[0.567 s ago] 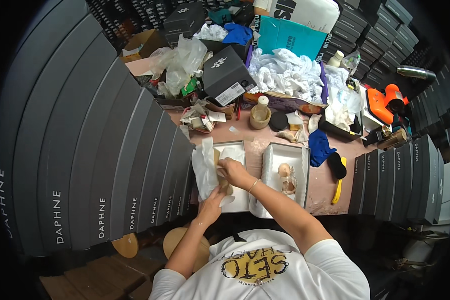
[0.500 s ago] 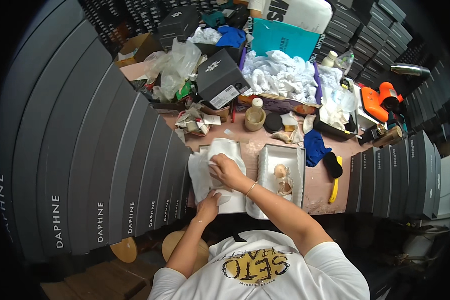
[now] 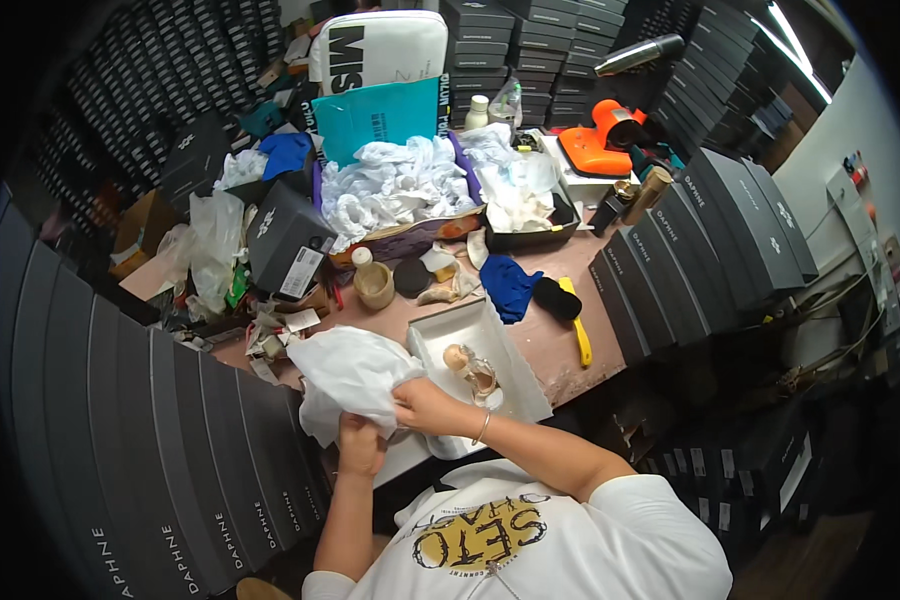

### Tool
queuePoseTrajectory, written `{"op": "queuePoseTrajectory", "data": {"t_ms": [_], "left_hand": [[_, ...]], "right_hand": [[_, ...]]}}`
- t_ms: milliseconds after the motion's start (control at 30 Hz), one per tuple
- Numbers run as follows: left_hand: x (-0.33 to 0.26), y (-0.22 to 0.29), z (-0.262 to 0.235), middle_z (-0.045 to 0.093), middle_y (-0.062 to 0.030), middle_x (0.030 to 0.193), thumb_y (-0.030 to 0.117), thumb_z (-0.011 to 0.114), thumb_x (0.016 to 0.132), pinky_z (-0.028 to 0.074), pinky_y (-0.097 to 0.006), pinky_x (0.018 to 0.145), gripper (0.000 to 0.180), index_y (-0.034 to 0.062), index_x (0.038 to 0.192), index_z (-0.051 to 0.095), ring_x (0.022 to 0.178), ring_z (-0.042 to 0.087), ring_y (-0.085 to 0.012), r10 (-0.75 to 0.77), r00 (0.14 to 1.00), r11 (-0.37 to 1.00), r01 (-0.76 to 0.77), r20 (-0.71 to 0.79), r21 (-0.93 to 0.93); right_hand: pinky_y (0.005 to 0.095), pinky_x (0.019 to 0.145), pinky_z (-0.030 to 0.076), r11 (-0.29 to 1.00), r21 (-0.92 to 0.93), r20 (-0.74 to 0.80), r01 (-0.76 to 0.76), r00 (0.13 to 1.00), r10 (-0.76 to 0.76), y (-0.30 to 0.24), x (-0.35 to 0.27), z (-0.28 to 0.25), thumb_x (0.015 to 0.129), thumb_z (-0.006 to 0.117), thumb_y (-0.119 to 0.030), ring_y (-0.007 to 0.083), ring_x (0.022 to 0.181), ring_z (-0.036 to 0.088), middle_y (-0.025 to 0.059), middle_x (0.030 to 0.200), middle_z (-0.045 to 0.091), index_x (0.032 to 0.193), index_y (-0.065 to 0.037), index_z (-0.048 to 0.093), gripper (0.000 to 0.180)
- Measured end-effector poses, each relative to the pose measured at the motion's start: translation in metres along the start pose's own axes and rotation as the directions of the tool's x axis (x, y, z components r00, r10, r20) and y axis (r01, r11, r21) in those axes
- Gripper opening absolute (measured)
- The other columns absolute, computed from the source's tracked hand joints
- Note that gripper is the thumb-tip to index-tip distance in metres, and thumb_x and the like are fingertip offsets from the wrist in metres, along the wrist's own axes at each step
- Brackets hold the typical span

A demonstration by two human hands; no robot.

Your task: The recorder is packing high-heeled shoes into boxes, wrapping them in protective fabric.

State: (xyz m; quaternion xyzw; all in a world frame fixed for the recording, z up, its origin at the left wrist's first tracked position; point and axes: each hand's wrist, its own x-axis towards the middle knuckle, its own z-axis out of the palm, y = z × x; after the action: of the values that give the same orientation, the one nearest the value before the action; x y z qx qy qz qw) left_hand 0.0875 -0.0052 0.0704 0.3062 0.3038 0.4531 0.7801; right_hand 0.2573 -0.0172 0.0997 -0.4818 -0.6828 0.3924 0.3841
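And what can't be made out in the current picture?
All in the head view:
Whatever the white paper may enclose: its folds hide it.
Fingertips of the left hand: covered by that paper, so its grip is unclear.
Fine detail of the pale item in the open box: too small.
Outer ends of the dark grey boxes at left: lost in the black fisheye rim.

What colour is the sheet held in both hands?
The sheet is white, with no pattern visible; it shows best in the head view.
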Motion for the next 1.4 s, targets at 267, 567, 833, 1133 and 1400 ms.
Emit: {"op": "queuePoseTrajectory", "data": {"t_ms": [267, 567, 833, 1133, 1400], "left_hand": [[0.037, -0.036, 0.09, 0.06, -0.0055, 0.117, -0.007, 0.059, 0.077, 0.047, -0.032, 0.089, 0.044, 0.0018, 0.12, 0.055, 0.108, 0.058, -0.0208, -0.063, 0.998, 0.988, 0.059, 0.023, 0.145], [0.086, -0.071, 0.195, 0.048, -0.0183, 0.129, 0.004, 0.065, 0.079, 0.05, -0.037, 0.085, 0.045, -0.0015, 0.122, 0.053, 0.104, 0.059, -0.0294, 0.403, 0.9, 0.421, -0.342, 0.165, 0.84], [0.084, -0.09, 0.147, 0.04, -0.0137, 0.134, -0.003, 0.062, 0.082, 0.051, -0.03, 0.082, 0.044, -0.0007, 0.124, 0.052, 0.103, 0.057, -0.0211, 0.307, 0.927, 0.527, 0.022, -0.214, 0.849], [0.078, -0.112, 0.157, 0.045, -0.0136, 0.129, -0.001, 0.062, 0.082, 0.052, -0.029, 0.079, 0.038, -0.0005, 0.119, 0.056, 0.098, 0.058, -0.0199, 0.271, 0.887, 0.472, 0.216, -0.374, 0.854], [0.076, -0.121, 0.16, 0.05, -0.0137, 0.126, 0.001, 0.064, 0.082, 0.052, -0.03, 0.078, 0.037, 0.0003, 0.118, 0.057, 0.093, 0.061, -0.0201, 0.272, 0.903, 0.438, 0.193, -0.334, 0.878]], "right_hand": [[0.0327, 0.095, 0.045, 0.6, 0.788, -0.135, -0.136, 0.914, 0.383, 0.031, -0.054, -0.089, 0.075, 0.075, -0.007, 0.0163, 0.115, 0.052, 0.0088, 0.127, 0.055, 0.132, -0.006, 0.048, 0.063], [0.0304, 0.083, 0.048, 0.979, 0.164, -0.252, -0.121, 0.954, 0.16, 0.112, -0.016, -0.261, 0.074, 0.069, -0.004, 0.0148, 0.093, 0.062, 0.0105, 0.099, 0.067, 0.109, -0.001, 0.061, 0.036], [0.043, 0.08, 0.052, 0.502, -0.815, -0.126, -0.29, 0.934, 0.335, 0.302, 0.059, -0.439, 0.078, 0.055, -0.003, 0.0364, 0.093, 0.064, 0.0226, 0.102, 0.065, 0.106, -0.001, 0.065, 0.03], [0.0362, 0.082, 0.053, 0.108, -0.934, -0.152, -0.34, 0.653, 0.742, 0.426, 0.099, -0.384, 0.088, 0.052, -0.017, 0.0249, 0.101, 0.066, 0.014, 0.109, 0.067, 0.105, -0.008, 0.07, 0.026], [0.0421, 0.088, 0.051, 0.393, -0.878, 0.089, -0.273, 0.713, 0.695, 0.378, 0.092, -0.435, 0.08, 0.058, -0.013, 0.0324, 0.105, 0.062, 0.0198, 0.112, 0.064, 0.11, -0.003, 0.065, 0.032]]}}
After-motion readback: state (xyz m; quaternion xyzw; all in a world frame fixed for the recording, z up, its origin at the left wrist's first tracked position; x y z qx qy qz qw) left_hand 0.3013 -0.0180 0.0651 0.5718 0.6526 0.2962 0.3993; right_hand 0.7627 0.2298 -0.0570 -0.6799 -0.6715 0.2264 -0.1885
